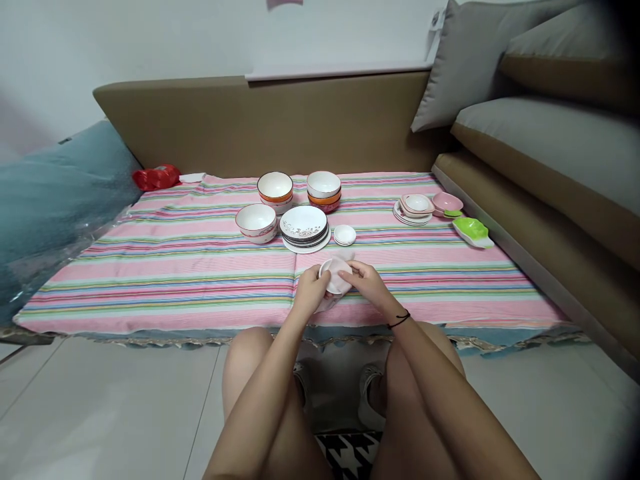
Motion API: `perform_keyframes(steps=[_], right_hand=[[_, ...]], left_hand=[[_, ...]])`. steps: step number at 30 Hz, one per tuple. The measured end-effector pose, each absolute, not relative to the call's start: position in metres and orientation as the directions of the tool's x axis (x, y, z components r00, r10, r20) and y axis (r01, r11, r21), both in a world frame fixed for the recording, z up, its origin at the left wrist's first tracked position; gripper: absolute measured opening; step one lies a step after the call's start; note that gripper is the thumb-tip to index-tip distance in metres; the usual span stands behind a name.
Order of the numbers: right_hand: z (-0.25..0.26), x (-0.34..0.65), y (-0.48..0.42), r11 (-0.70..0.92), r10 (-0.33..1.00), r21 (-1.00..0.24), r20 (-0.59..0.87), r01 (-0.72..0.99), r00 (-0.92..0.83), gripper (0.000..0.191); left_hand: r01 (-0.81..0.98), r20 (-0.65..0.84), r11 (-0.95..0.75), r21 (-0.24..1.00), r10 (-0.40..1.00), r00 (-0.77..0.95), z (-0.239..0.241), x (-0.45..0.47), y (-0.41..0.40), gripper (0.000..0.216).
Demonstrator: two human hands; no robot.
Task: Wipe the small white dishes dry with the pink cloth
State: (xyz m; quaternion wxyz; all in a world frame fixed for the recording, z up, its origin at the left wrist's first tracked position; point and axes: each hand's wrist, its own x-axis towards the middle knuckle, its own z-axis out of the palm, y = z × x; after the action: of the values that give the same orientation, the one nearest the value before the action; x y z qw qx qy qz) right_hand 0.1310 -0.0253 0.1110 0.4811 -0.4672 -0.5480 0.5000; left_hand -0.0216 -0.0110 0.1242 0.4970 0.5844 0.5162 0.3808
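Observation:
My left hand grips the left rim of a small white dish, thumb on its inside. On the other side, my right hand holds the dish together with a pale pink cloth, which hangs below and behind it. Just beyond my hands is a short stack of small white dishes. To its left rises a stack of plates, the top one with a floral pattern. A white bowl with a red rim stands left of the plates.
Behind the plates are two bowl stacks, one at left and one at right. Farther right lie stacked small dishes, a pink bowl and a green leaf-shaped dish. A red package rests at the far left. Cushions border the right side.

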Motion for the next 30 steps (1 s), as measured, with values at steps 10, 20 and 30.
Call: perform_keyframes(steps=[10,20,30], right_hand=[[0.112,0.134,-0.026,0.208,0.969,-0.953,0.231,0.223,0.084,0.026],[0.114,0.135,-0.028,0.176,0.971,-0.978,0.191,0.11,0.141,0.027],[0.116,0.133,-0.03,0.169,0.986,-0.982,0.168,0.085,-0.015,0.036]], left_hand=[[0.348,-0.036,-0.027,0.937,0.984,0.175,0.125,-0.02,-0.012,0.012],[0.305,-0.02,-0.041,0.952,0.98,0.197,0.128,-0.019,-0.012,0.037],[0.244,-0.035,-0.016,0.97,0.979,0.202,0.127,-0.019,-0.012,0.048]])
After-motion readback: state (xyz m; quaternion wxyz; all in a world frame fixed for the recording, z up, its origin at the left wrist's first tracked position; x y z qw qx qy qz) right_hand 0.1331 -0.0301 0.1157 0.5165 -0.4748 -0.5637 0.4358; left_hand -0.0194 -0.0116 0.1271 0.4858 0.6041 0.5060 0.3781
